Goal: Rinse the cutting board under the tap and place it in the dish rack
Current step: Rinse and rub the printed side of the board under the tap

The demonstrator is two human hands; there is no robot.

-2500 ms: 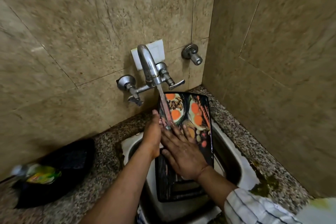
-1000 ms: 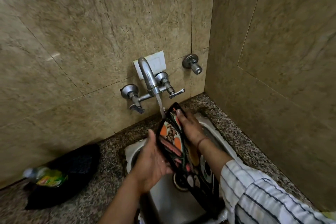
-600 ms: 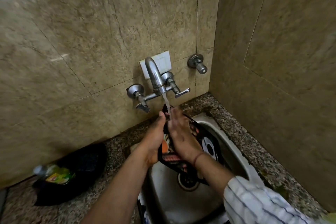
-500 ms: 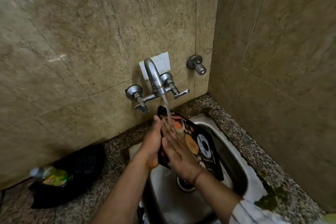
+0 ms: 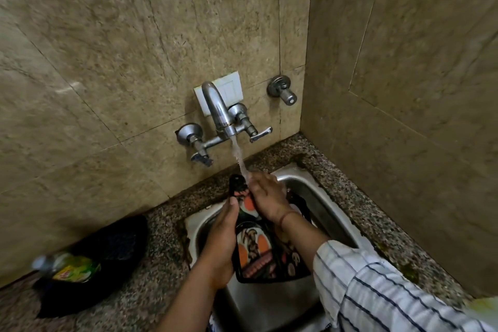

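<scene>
Cutting board point(image 5: 256, 253), printed with food pictures, is tilting on edge over the sink point(image 5: 318, 196), its top corner under the tap point(image 5: 219, 113). I am gripping its left edge, my left hand point(image 5: 222, 240) clamped round it, while my right hand point(image 5: 265, 194) is curling over the upper part where the water point(image 5: 240, 159) is landing. Rinsing is underway; racking is left to do, and no dish rack is showing.

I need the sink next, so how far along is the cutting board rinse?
Tap open: water from the chrome wall tap falls on the right hand atop the black food-printed cutting board, tilted over the steel sink. The left hand grips its left edge. Racking remains; no dish rack is in view.
</scene>
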